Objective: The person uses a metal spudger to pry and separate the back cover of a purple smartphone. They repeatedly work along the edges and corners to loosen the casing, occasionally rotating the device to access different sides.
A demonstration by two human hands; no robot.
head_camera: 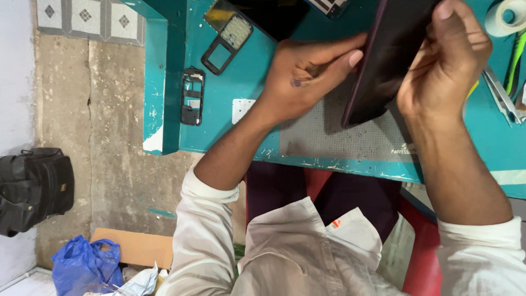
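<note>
Two hands are closed on a dark flat slab (390,55), a phone or tablet held tilted on edge above the grey perforated mat (329,134). The left hand (307,74) is curled, its thumb pressed along the slab's left edge; the right hand (446,63) is wrapped around the slab's right side, fingers over its upper end. The slab's lower corner is seen close over the mat, though whether it touches cannot be told. The mat is laid on a teal tabletop (246,71), directly beneath the slab. Left of the slab, a black phone frame with a keypad opening (226,44) is lying on the tabletop, and further left and lower a second stripped phone body (192,96) is placed near the tabletop's edge. Right of the slab, a roll of white tape (507,16) and metal tweezers (501,96) are seen. Well to the left of the slab, on the concrete floor (109,109), a black bag (33,186), a blue plastic bag (82,266) and a piece of cardboard (139,246) are lying.
</note>
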